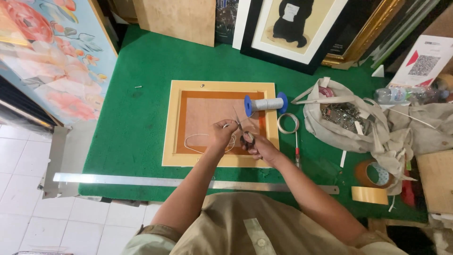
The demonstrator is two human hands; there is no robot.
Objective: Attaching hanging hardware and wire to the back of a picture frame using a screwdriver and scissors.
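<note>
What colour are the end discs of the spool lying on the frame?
Blue; the spool shows grey thread between them, clearest in the head view.

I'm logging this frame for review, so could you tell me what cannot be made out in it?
- Head view: whether the scissors in the right hand are open or closed on the white string; too small, partly hidden by fingers.
- What the left hand pinches; too small.
- Contents of the cloth bag; a blurred metallic jumble.
- The floral painting; cut off by the left edge.
</note>
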